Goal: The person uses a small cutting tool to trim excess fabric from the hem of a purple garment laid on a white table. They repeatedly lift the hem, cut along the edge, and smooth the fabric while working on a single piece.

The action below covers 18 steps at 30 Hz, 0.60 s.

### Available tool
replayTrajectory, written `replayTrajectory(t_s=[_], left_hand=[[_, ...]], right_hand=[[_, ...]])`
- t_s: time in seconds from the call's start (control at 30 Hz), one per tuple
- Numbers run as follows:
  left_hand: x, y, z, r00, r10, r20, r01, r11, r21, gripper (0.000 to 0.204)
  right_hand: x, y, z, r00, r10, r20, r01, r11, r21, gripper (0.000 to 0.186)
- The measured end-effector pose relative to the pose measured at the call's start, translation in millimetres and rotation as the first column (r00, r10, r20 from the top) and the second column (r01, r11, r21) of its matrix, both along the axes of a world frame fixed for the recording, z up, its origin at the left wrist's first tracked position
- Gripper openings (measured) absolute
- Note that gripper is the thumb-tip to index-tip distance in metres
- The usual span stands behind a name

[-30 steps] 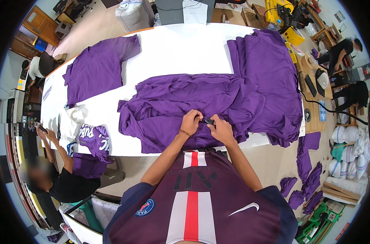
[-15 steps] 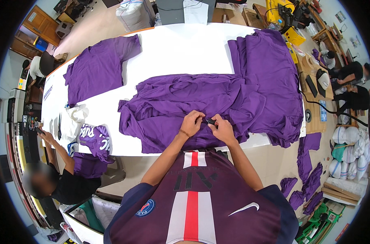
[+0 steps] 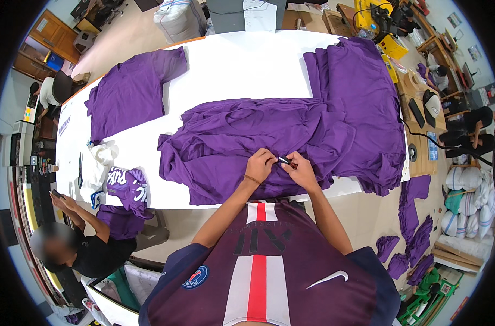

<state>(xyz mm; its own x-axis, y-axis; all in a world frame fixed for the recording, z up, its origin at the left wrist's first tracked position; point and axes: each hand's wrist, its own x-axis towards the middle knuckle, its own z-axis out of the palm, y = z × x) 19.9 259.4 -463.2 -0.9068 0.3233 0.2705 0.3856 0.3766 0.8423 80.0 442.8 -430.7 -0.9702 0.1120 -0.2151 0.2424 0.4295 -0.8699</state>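
Note:
A crumpled purple shirt (image 3: 247, 136) lies spread on the white table (image 3: 231, 65) in front of me. My left hand (image 3: 260, 164) pinches a fold of its fabric near the table's front edge. My right hand (image 3: 300, 169) sits right beside it, holding a small dark tool (image 3: 285, 160) with a red end against the same fold. Both hands touch the cloth and nearly touch each other.
A stack of purple shirts (image 3: 356, 103) lies at the table's right, a flat purple shirt (image 3: 128, 92) at the far left, and a folded printed one (image 3: 126, 185) by white bags. A seated person (image 3: 79, 239) is at lower left. Purple scraps (image 3: 410, 239) litter the floor at right.

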Motion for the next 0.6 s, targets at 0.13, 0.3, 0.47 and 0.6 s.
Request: replayTrajectory(t_s=[0.13,0.3,0.47,0.6], left_hand=[[-6,-2,6,0.995,-0.047,0.085,0.055,0.994,-0.096,0.006],[-6,3,4,0.995,-0.009,0.1,0.025,0.987,-0.158,0.011],[-10,-4,0,0.987,-0.063,0.147,0.08,0.99,-0.117,0.012],[-10,-5,-2,0.977,-0.077,0.201,0.087,0.995,-0.043,0.012]], right_hand=[[1,-3,4,1.0,0.008,0.027,-0.01,0.995,0.1,0.026],[-1,-4,5,1.0,0.015,0.023,-0.019,0.983,0.184,0.029],[-1,-7,14,0.999,0.024,0.034,-0.032,0.969,0.244,0.03],[0,-10,15,1.0,0.013,0.005,-0.014,0.971,0.237,0.03]])
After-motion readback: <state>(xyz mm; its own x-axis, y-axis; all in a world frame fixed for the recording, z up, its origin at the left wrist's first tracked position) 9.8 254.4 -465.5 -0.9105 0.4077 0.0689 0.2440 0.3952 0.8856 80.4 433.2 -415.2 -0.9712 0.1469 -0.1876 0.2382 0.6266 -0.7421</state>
